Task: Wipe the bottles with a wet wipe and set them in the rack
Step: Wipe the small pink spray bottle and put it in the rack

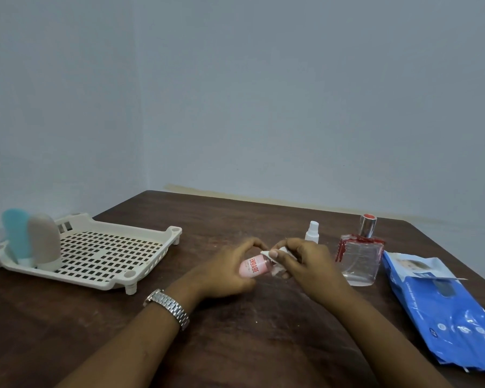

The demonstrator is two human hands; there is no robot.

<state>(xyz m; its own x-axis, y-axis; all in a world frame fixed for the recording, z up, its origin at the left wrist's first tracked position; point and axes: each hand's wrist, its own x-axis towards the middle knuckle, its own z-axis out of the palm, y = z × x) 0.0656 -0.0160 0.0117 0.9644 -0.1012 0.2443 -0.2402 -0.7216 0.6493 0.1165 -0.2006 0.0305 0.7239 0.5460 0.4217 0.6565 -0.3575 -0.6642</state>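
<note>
Dark wooden table (235, 219), pale blue wall (263, 107). At table centre, your left hand (227, 271) curls its fingers round a pink bottle (254, 266). Your right hand (300, 261) pinches a white wet wipe (266, 253) against the bottle's top. The cream rack (151, 264) at far left holds a blue bottle (16, 236) and a grey bottle (44, 242). A spray bottle (312, 232), perfume bottle (360, 259) and wipes pack (445, 317) lie to your right.

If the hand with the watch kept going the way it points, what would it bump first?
Probably the right hand and its wet wipe, just ahead of the left hand holding the pink bottle. The white spray bottle stands beyond; depth is unclear.
</note>
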